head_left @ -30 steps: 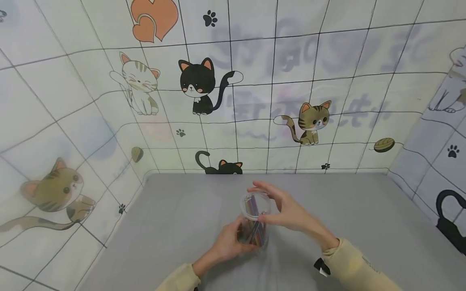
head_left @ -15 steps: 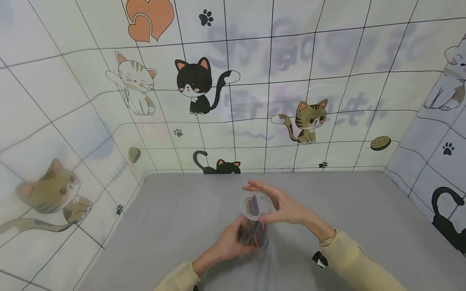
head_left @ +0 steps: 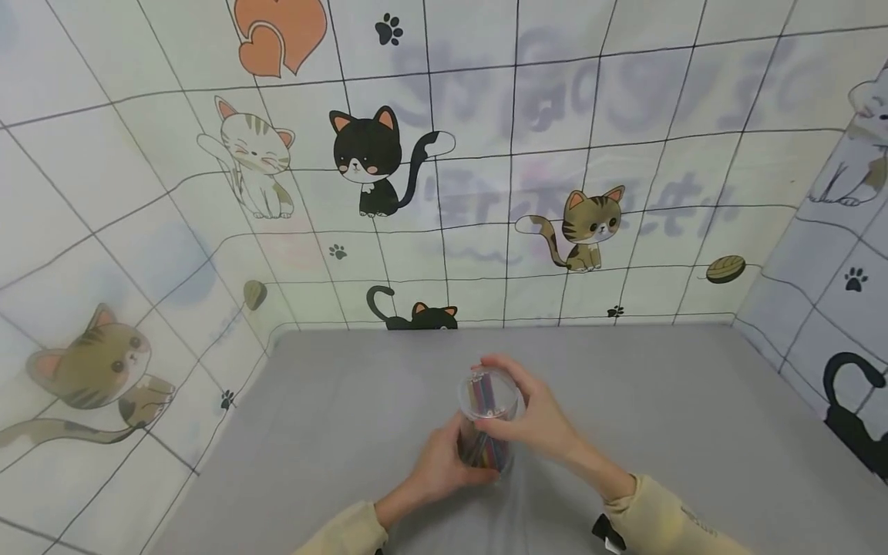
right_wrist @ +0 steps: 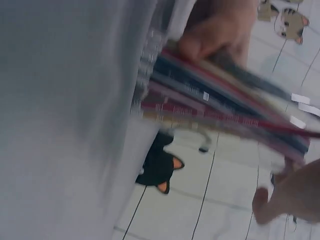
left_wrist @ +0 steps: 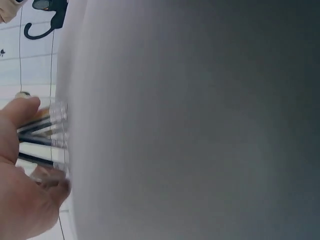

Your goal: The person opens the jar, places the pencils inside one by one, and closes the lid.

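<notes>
A clear round jar (head_left: 494,455) of colored pencils (right_wrist: 205,107) stands on the grey table, leaning slightly in the head view. My left hand (head_left: 440,462) grips the jar's lower body, thumb in front and fingers round the far left side. At the top, my right hand (head_left: 537,412) holds the clear lid (head_left: 501,389) by its rim, thumb at the near edge and fingers curled over the far edge. Through the clear wall in the right wrist view, several pencils show, with printed barrels and a ribbed base beside them. The left wrist view catches only dark pencils (left_wrist: 37,140) between thumb and fingers.
The grey tabletop (head_left: 347,401) spreads around the jar on all sides. Behind and at both sides rise white gridded cloth walls (head_left: 479,254) printed with cats and paw prints. A small black strap piece (head_left: 607,530) hangs by the right sleeve.
My right hand's raised fingers have come down and closed round the lid's rim, and its thumb has slid left. The left hand keeps its grip on the jar. The head view has shifted slightly.
</notes>
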`<state>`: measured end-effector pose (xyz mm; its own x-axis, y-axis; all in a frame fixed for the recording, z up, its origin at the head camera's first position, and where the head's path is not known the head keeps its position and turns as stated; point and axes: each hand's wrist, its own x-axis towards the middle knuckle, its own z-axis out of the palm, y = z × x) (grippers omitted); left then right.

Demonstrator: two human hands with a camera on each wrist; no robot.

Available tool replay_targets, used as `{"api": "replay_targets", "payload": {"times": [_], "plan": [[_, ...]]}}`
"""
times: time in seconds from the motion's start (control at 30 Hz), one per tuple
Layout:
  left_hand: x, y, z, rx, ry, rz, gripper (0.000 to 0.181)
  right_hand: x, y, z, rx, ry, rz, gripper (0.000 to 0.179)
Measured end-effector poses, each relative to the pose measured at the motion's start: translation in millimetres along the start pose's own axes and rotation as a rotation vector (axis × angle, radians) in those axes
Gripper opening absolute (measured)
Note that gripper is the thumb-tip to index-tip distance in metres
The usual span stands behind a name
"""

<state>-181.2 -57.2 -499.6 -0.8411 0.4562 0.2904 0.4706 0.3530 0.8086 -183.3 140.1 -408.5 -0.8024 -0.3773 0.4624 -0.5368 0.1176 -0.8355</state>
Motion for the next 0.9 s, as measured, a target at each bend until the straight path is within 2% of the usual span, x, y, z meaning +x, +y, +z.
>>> {"api": "replay_targets", "payload": {"times": [0.1, 0.17, 0.23, 0.4, 0.47, 0.53, 0.6, 0.7, 0.83, 0.9], "plan": [[-1.4, 3.3, 2.6, 0.015, 0.027, -0.01, 0.074, -6.6, -3.4, 10.1, -0.062, 0.091, 0.016, 0.078], [-1.1, 4.2, 3.3, 0.03, 0.037, -0.008, 0.076, -6.5, -3.4, 8.9, -0.067, 0.081, 0.018, 0.08], [-0.7, 1.7, 3.3, 0.02, 0.025, -0.011, 0.078, -1.2, 1.6, -0.6, -0.012, -0.012, -0.015, 0.081], [-0.2, -2.8, 0.1, -0.008, -0.065, -0.045, 0.084, 19.1, 17.0, -29.1, 0.149, -0.346, -0.071, 0.084], [0.3, -1.6, -0.8, 0.007, -0.093, -0.056, 0.085, 24.5, 18.9, -32.1, 0.128, -0.419, -0.069, 0.086], [1.3, -0.5, -0.9, 0.022, -0.106, -0.054, 0.085, 27.5, 19.5, -31.7, 0.118, -0.454, -0.058, 0.084], [2.6, -0.2, 0.0, 0.037, -0.108, -0.044, 0.085, 27.5, 18.5, -30.0, 0.1, -0.45, -0.038, 0.076], [3.4, -0.3, 2.0, 0.035, -0.08, -0.015, 0.083, 22.7, 15.0, -23.9, 0.102, -0.373, -0.013, 0.065], [2.9, 0.2, 5.4, 0.027, 0.003, 0.022, 0.077, 12.7, 7.0, -9.9, 0.022, -0.182, 0.005, 0.063], [2.2, 1.4, 6.9, 0.038, 0.037, 0.03, 0.075, 7.1, 2.1, -2.4, -0.021, -0.072, 0.041, 0.065]]}}
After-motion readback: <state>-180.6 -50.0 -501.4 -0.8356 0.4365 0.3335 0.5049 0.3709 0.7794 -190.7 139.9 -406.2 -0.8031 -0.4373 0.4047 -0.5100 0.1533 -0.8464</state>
